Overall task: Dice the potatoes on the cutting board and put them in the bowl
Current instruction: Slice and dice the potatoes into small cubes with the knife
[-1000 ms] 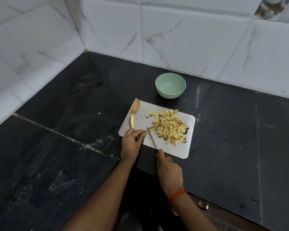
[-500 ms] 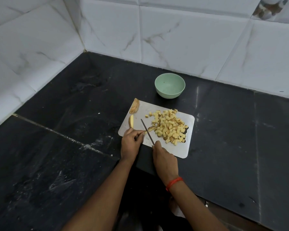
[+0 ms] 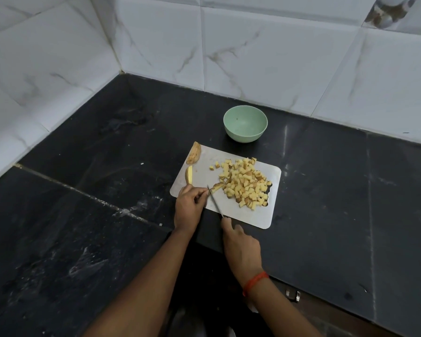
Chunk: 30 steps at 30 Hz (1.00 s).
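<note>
**A:** Black stone counter (image 3: 83,215), dull and scuffed with pale smears, and white marbled tiles (image 3: 277,57) behind it. Which step is this?

**B:** Dicing, and near its end, I'd judge. The cutting board (image 3: 253,216), a thin pale sheet with rounded corners, carries nearly everything. Both hands work at the board's near left corner.

**A:** How are they set?

**B:** The left hand (image 3: 188,205) has its fingers bent, with the tips pinching the end of a potato strip (image 3: 216,187). The right hand (image 3: 242,249), just off the board's near edge, is closed round the handle of the knife (image 3: 215,200), forefinger stretched toward the blade.

**A:** And the bowl?

**B:** The bowl (image 3: 243,136) is round, smooth and matte mint green. It stands just beyond the board's far edge, and nothing shows inside it.

**A:** So where are the potatoes?

**B:** Mostly in a loose heap of yellow cubes (image 3: 246,183) on the board's right half, some with brown skin on one face. The slim knife lies slantwise, its tip at the strip, which touches the heap's left side.

**A:** Anything else to cut?

**B:** A thin slice (image 3: 189,175), yellow face and brown rim, lies at the board's left edge. A brown end piece (image 3: 194,153) sits on the far left corner.

**A:** Next move?

**B:** Short crosswise cuts through the strip, fingertips tucked back, since so small a piece is likely slippery. After that the slice, then the heap goes into the bowl.
</note>
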Each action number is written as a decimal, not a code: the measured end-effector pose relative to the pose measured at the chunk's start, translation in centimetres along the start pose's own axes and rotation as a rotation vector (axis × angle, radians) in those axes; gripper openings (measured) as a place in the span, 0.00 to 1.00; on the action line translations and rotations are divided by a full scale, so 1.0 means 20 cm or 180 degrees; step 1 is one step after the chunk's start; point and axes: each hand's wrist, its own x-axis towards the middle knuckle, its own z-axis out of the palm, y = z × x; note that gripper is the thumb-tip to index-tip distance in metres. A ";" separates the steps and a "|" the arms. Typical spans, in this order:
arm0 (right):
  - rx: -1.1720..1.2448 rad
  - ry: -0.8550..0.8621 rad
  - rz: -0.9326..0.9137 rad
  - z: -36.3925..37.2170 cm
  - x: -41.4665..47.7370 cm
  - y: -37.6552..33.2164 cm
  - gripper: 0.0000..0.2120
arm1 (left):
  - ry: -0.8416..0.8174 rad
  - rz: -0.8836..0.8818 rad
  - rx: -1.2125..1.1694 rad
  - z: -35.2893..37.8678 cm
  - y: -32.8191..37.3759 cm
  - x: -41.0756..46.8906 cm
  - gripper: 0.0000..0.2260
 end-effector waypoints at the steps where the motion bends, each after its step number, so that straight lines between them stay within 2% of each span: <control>1: -0.0027 0.0055 0.0144 0.01 -0.02 0.00 0.19 | -0.0007 -0.0001 0.0001 0.00 0.00 0.00 0.07; 3: -0.0029 0.0172 0.0379 0.03 0.00 -0.01 0.17 | 0.0054 -0.0014 -0.0024 -0.01 -0.01 -0.01 0.08; 6: 0.0172 0.0389 0.0351 0.03 0.02 0.00 0.09 | 0.0152 0.0025 -0.0063 -0.02 -0.01 -0.04 0.08; 9: 0.0364 0.0287 0.0387 0.01 0.04 0.02 0.14 | 0.0151 0.0024 -0.0055 -0.02 -0.02 -0.03 0.07; 12: 0.0569 0.0278 0.0299 0.00 0.09 -0.01 0.11 | 0.0103 0.0021 -0.0080 -0.02 -0.01 -0.03 0.07; 22: 0.0396 0.0286 0.0164 0.03 0.14 -0.06 0.05 | 0.0056 0.0009 -0.0057 -0.02 -0.01 -0.02 0.06; 24: 0.0292 0.0297 0.0136 0.03 0.17 -0.08 0.08 | 0.0049 0.0036 -0.0024 -0.02 -0.01 -0.02 0.07; 28: 0.0134 -0.0092 0.0037 0.02 0.10 -0.04 0.07 | 0.0082 0.0017 0.0040 -0.01 -0.01 -0.02 0.08; 30: 0.0089 -0.0119 0.0022 0.02 0.00 0.01 0.08 | 0.0094 0.0024 0.0010 -0.01 -0.01 -0.02 0.08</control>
